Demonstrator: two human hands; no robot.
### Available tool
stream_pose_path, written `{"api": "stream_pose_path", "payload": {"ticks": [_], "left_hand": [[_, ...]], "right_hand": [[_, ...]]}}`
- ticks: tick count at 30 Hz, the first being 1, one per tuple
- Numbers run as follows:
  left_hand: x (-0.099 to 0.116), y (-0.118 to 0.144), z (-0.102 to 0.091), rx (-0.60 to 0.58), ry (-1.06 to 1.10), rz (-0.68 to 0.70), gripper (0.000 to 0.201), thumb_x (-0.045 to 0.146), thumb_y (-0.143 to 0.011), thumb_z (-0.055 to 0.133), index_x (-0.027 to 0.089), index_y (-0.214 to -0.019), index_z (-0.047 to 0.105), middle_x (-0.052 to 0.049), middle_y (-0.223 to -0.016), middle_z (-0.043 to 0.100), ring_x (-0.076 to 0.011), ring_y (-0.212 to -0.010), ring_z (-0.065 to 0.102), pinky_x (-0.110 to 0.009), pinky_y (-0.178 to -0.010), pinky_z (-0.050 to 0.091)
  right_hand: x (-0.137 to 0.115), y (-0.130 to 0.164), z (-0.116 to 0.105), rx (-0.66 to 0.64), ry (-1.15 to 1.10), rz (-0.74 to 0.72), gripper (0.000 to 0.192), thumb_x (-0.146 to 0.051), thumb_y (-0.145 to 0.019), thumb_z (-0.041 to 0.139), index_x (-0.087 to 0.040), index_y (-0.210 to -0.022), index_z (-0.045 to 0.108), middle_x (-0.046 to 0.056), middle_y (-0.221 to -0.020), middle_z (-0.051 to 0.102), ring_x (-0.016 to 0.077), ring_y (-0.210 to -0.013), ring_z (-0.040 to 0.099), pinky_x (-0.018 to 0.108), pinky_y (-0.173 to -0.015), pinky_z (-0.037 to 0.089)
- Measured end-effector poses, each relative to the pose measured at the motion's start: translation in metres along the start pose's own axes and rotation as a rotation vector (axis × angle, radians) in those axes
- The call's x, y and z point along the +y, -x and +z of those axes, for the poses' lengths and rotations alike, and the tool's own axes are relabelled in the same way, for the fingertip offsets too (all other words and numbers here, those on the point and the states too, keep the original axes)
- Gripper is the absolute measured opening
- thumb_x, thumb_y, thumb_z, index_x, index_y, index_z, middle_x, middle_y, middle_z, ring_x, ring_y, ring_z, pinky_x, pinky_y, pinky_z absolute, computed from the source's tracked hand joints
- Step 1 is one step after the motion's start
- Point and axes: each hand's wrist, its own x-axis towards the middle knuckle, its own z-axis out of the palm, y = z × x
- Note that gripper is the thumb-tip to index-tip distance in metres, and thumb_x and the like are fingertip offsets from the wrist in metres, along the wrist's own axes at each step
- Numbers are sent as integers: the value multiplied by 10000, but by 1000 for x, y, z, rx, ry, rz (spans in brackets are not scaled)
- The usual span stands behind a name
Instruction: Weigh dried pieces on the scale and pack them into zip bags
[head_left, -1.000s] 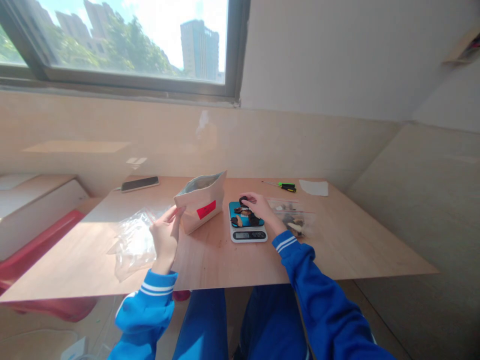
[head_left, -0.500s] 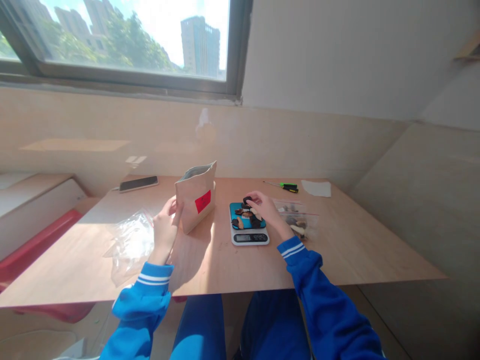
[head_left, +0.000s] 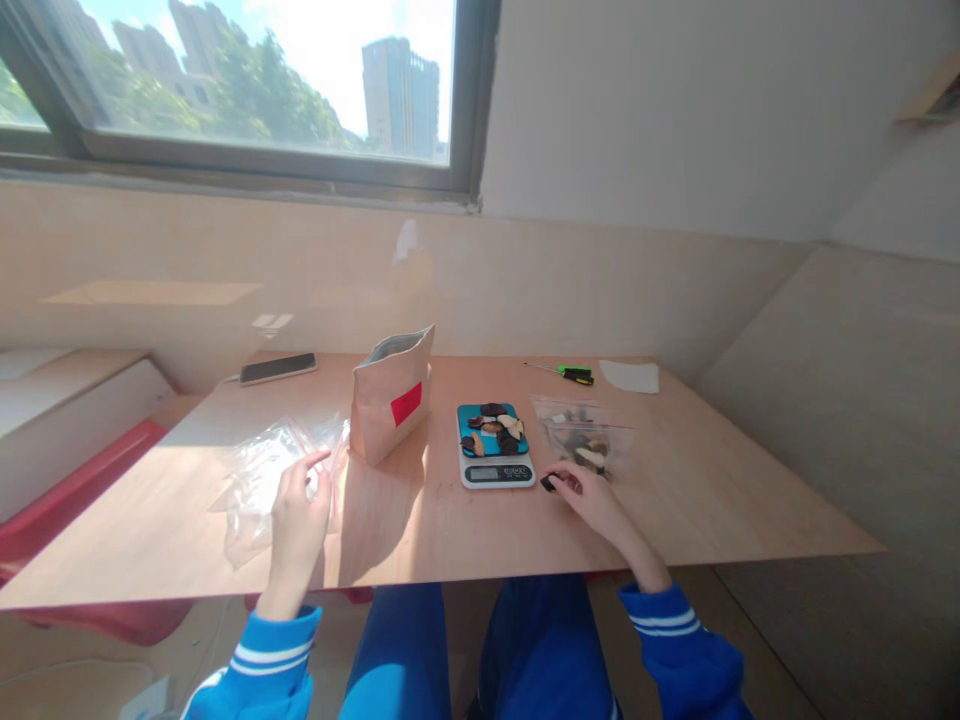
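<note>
My right hand pinches a small black piece just above the tabletop, by the scale's front right corner. On the blue plate of the kitchen scale lie several flat dark, brown and pale pieces, too small to name. My left hand holds nothing; its fingers are curved and apart over the clear plastic bags. Between the left hand and the scale, a kraft paper pouch with a red label stands upright, its top open.
Clear zip bags with similar pieces lie right of the scale. Farther back are a phone, green-and-black screwdrivers and a white sheet. The table's front edge runs above my legs.
My left hand has let go of the pouch and moved down left over the bags. My right hand has moved from above the scale to its front right; a dark piece lies where it was.
</note>
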Motion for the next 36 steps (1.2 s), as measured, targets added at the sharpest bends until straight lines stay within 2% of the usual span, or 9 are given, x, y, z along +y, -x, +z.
{"api": "stream_pose_path", "payload": {"ticks": [4, 8, 10, 14, 21, 25, 30, 33, 36], "left_hand": [[-11, -2, -7, -13, -217, -34, 439, 227, -848, 368, 63, -1185, 598, -217, -1170, 606, -334, -1194, 521, -473, -1046, 402], [-25, -7, -8, -33, -335, -95, 483, 219, -883, 314, 33, -1263, 547, -267, -1292, 536, -369, -1274, 466, -514, -1067, 361], [-33, -8, -7, -78, -360, -104, 479, 227, -890, 311, 53, -1276, 537, -245, -1312, 539, -353, -1270, 480, -484, -1065, 371], [-46, -4, -8, -155, -367, -75, 436, 250, -889, 325, 113, -1213, 582, -183, -1197, 631, -330, -1170, 561, -445, -1007, 429], [-55, 0, -6, -177, -419, -44, 432, 320, -899, 314, 168, -1190, 593, -161, -1157, 657, -338, -1109, 590, -455, -956, 451], [-60, 3, -6, -204, -432, -42, 444, 331, -916, 280, 179, -1202, 584, -161, -1160, 659, -333, -1136, 583, -459, -973, 438], [-69, 5, -8, -240, -335, -37, 459, 340, -906, 291, 150, -1203, 585, -165, -1217, 645, -303, -1194, 572, -417, -996, 444], [-72, 7, -8, -216, -285, -16, 443, 349, -900, 305, 166, -1165, 610, -156, -1219, 653, -302, -1206, 567, -420, -1022, 431], [-70, 9, -9, -182, -258, -15, 421, 353, -899, 311, 204, -1142, 622, -138, -1207, 662, -305, -1222, 557, -433, -1033, 425]], "right_hand": [[17, 18, 5, -11, 14, 64, 254, -331, -867, 499, -203, -1002, 671, 66, -893, 706, 213, -733, 616, 329, -647, 485], [21, 23, 4, 0, 26, 64, 230, -311, -859, 505, -200, -972, 671, 66, -874, 700, 209, -725, 606, 338, -679, 493], [20, 23, 3, 15, 43, 57, 222, -313, -858, 507, -203, -960, 671, 69, -886, 698, 208, -719, 599, 344, -689, 495], [16, 23, 3, 23, 126, 13, 205, -285, -860, 492, -218, -926, 674, 66, -924, 686, 215, -767, 589, 359, -736, 493], [0, 12, 8, 65, 298, -69, 201, -182, -864, 469, -205, -899, 665, 91, -944, 632, 249, -933, 592, 399, -857, 484], [-29, -16, 10, 79, 326, -167, 219, -210, -918, 451, -203, -999, 655, 99, -1016, 597, 245, -989, 581, 395, -897, 471], [-72, -85, 28, -4, 484, -279, 229, -237, -947, 463, -191, -1025, 673, 104, -1055, 616, 233, -1036, 555, 369, -914, 440], [-83, -119, 46, -100, 568, -285, 125, -219, -859, 625, -177, -933, 717, 119, -984, 654, 269, -1000, 562, 383, -863, 434], [-86, -137, 63, -152, 605, -288, 76, -98, -740, 723, -161, -784, 726, 133, -904, 677, 285, -960, 579, 381, -830, 421]]}}
